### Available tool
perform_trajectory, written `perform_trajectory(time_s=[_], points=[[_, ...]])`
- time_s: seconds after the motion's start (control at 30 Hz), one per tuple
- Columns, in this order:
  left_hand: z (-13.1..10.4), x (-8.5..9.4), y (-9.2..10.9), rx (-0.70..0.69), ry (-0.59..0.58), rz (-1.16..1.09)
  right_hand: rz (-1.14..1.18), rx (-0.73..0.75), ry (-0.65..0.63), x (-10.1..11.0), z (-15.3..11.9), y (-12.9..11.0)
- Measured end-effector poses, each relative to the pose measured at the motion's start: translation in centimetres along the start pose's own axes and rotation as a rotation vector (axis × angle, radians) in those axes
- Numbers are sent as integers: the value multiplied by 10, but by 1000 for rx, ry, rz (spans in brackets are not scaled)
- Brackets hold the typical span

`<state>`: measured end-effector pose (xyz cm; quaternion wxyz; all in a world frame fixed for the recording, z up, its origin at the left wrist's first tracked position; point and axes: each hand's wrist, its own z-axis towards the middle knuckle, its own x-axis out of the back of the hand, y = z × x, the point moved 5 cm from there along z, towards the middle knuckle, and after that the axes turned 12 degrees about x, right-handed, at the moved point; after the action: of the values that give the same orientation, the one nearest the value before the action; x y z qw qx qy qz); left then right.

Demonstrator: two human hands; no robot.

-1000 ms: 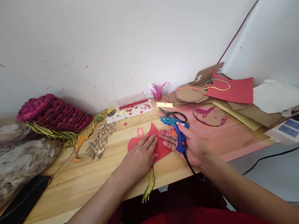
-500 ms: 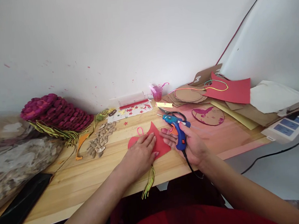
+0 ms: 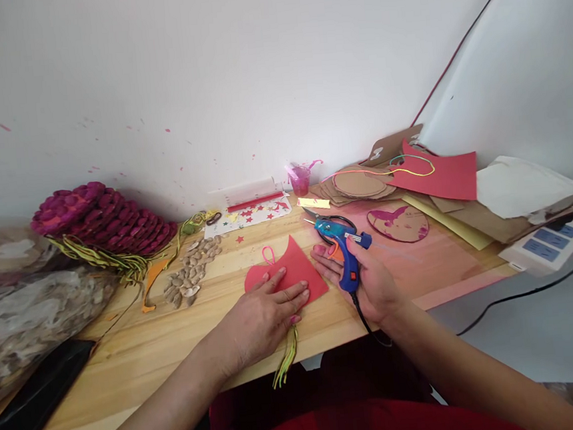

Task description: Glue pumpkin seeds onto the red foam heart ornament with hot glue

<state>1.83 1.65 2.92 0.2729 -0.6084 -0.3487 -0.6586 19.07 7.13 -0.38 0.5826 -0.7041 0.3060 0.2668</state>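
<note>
My left hand [image 3: 262, 316] lies flat with its fingers apart, pressing on a red sheet of paper [image 3: 291, 261] that has a pointed upper corner. A pink loop of cord [image 3: 268, 255] sticks out at the paper's top left. Below the hand, a yellow-green yarn tassel [image 3: 285, 365] hangs over the table's front edge. My right hand [image 3: 377, 290] holds a blue glue gun [image 3: 348, 266], thumb against its side and fingertips partly extended behind the orange trigger. The nozzle points up and left, above the table and near black-handled scissors [image 3: 350, 221].
Left of the paper lie a pile of shells [image 3: 186, 277] and a stack of magenta pieces [image 3: 106, 214], beside plastic bags [image 3: 39, 317]. Small stars rest on a white sheet [image 3: 217, 228]. Rightward are a painted cardboard oval [image 3: 412, 224], cardboard pieces [image 3: 358, 182] and a power strip [image 3: 545, 246].
My left hand has slid down and slightly left on the red paper, uncovering more of it. My right hand keeps the glue gun in nearly the same place.
</note>
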Motion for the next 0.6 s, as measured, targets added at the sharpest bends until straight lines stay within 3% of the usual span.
perform_trajectory(time_s=[0.27, 0.6], points=[[-2, -10, -5, 6, -34, -19, -48, -18, -20, -1, 0, 2], [-2, -5, -7, 62, -98, -20, -97, -25, -24, -7, -5, -7]])
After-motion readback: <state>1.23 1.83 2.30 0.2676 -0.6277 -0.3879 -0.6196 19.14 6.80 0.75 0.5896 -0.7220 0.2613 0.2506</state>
